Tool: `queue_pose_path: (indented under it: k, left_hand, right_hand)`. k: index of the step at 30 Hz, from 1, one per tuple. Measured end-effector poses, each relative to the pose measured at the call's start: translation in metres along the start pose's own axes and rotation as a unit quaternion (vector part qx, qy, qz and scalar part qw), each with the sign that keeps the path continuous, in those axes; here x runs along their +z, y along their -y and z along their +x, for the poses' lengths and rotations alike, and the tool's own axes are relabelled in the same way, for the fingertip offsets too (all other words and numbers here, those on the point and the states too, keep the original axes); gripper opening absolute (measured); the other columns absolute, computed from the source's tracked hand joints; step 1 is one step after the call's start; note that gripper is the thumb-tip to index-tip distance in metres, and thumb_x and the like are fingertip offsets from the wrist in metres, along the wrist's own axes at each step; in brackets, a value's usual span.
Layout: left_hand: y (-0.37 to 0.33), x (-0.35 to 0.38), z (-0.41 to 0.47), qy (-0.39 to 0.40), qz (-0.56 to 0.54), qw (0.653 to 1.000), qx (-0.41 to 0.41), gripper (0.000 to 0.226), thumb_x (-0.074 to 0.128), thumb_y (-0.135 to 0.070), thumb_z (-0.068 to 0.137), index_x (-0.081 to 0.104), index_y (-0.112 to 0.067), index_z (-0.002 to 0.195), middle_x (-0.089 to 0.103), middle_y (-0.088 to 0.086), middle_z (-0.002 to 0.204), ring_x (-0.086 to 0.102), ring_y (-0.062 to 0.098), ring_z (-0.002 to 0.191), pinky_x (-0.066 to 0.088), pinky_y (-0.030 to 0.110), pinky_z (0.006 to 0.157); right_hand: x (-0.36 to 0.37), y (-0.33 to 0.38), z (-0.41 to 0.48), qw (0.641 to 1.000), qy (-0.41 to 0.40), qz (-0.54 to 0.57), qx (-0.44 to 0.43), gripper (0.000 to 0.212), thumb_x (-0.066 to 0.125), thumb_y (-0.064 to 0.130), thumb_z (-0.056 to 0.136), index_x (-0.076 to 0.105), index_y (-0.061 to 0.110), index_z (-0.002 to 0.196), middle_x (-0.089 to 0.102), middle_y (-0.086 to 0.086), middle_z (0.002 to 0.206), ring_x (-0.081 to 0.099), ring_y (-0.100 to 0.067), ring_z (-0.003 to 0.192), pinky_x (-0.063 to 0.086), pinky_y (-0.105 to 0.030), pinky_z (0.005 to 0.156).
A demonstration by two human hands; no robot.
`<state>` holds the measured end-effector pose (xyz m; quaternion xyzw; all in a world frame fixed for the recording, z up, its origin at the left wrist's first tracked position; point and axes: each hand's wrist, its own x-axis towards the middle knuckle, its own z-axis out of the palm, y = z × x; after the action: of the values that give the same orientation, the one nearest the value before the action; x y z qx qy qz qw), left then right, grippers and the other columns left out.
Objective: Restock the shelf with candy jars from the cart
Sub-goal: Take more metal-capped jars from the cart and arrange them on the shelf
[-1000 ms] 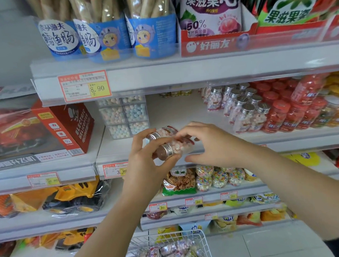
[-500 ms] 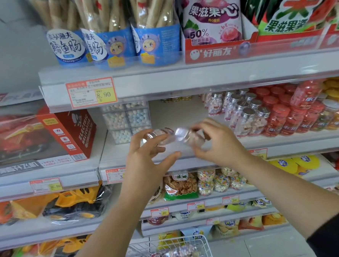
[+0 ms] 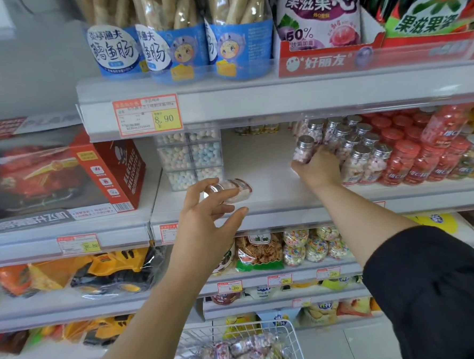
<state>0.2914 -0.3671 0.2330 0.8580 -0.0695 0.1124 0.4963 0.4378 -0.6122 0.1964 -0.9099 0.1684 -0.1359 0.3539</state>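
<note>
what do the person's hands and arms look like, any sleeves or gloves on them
Both hands are bare: no gloves, and no rings or watch show on the left hand or the right hand. The right arm wears a loose black sleeve that ends partway up the forearm. The left forearm is uncovered as far as the frame shows.

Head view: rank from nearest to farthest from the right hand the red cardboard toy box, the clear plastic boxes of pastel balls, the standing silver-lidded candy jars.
1. standing silver-lidded candy jars, just right of the right hand
2. clear plastic boxes of pastel balls, to its left
3. red cardboard toy box, farthest left
</note>
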Motion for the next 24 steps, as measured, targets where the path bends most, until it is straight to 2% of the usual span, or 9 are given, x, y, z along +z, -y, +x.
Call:
queue_pose_path:
  k: [3, 6, 8, 11, 15, 19, 24]
  left_hand:
    - [0.001, -0.001, -0.001, 0.002, -0.002, 1.000, -0.001, 0.035, 0.075, -0.027, 0.085, 0.068, -0.028, 0.119, 0.043, -0.012, 0.139, 0.067, -0.001, 0.095, 0.053, 0.017, 0.093]
    - [0.003, 0.000, -0.002, 0.001, -0.013, 1.000, 0.000, 0.032, 0.075, -0.025, 0.085, 0.067, -0.032, 0.116, 0.043, -0.012, 0.139, 0.067, -0.002, 0.094, 0.052, 0.015, 0.092]
    - [0.005, 0.001, -0.001, 0.001, -0.015, 1.000, 0.001, 0.032, 0.075, -0.025, 0.085, 0.066, -0.034, 0.114, 0.043, -0.012, 0.139, 0.067, -0.003, 0.094, 0.051, 0.013, 0.092]
    - [0.005, 0.005, 0.000, 0.005, -0.016, 1.000, -0.001, 0.033, 0.075, -0.025, 0.086, 0.067, -0.033, 0.116, 0.043, -0.013, 0.139, 0.066, -0.005, 0.094, 0.051, 0.012, 0.090]
    - [0.002, 0.008, 0.000, 0.007, -0.023, 1.000, 0.010, 0.032, 0.074, -0.024, 0.085, 0.067, -0.031, 0.116, 0.044, -0.011, 0.138, 0.067, -0.003, 0.094, 0.052, 0.014, 0.091]
    - [0.002, 0.004, -0.001, 0.006, -0.032, 0.999, 0.004, 0.031, 0.074, -0.023, 0.084, 0.066, -0.035, 0.112, 0.045, -0.011, 0.138, 0.068, 0.000, 0.095, 0.054, 0.020, 0.092]
    - [0.006, -0.003, -0.004, 0.000, -0.031, 0.999, -0.010, 0.032, 0.075, -0.021, 0.084, 0.069, -0.029, 0.115, 0.045, -0.012, 0.137, 0.069, 0.003, 0.095, 0.056, 0.029, 0.094]
  right_hand:
    - [-0.012, 0.007, -0.014, 1.000, 0.019, 0.002, -0.012, 0.044, 0.074, 0.040, 0.086, 0.053, 0.004, 0.101, 0.056, -0.001, 0.083, 0.055, -0.020, 0.083, 0.042, -0.026, 0.069]
    - [-0.017, 0.000, -0.041, 0.996, 0.004, -0.025, -0.090, 0.040, 0.070, 0.043, 0.088, 0.059, 0.007, 0.102, 0.062, 0.000, 0.093, 0.060, -0.019, 0.095, 0.050, -0.034, 0.087]
    - [-0.016, -0.006, -0.057, 0.986, 0.006, -0.062, -0.156, 0.038, 0.067, 0.040, 0.090, 0.064, 0.011, 0.113, 0.069, -0.003, 0.107, 0.064, -0.024, 0.099, 0.053, -0.038, 0.084]
    - [-0.012, -0.003, -0.059, 0.966, 0.043, -0.132, -0.217, 0.035, 0.063, 0.039, 0.092, 0.068, 0.018, 0.119, 0.072, -0.006, 0.106, 0.061, -0.028, 0.106, 0.052, -0.040, 0.086]
    - [-0.006, 0.008, -0.043, 0.968, 0.108, -0.169, -0.149, 0.043, 0.052, 0.046, 0.096, 0.057, 0.023, 0.133, 0.064, -0.003, 0.127, 0.050, -0.029, 0.123, 0.045, -0.040, 0.097]
    - [0.003, 0.015, -0.032, 0.957, 0.130, -0.234, -0.114, 0.053, 0.044, 0.049, 0.098, 0.046, 0.020, 0.142, 0.040, -0.002, 0.153, 0.038, -0.033, 0.135, 0.035, -0.045, 0.102]
    - [0.012, 0.017, -0.022, 0.953, 0.132, -0.257, -0.096, 0.058, 0.043, 0.051, 0.097, 0.043, 0.018, 0.144, 0.031, -0.004, 0.156, 0.034, -0.035, 0.138, 0.034, -0.049, 0.105]
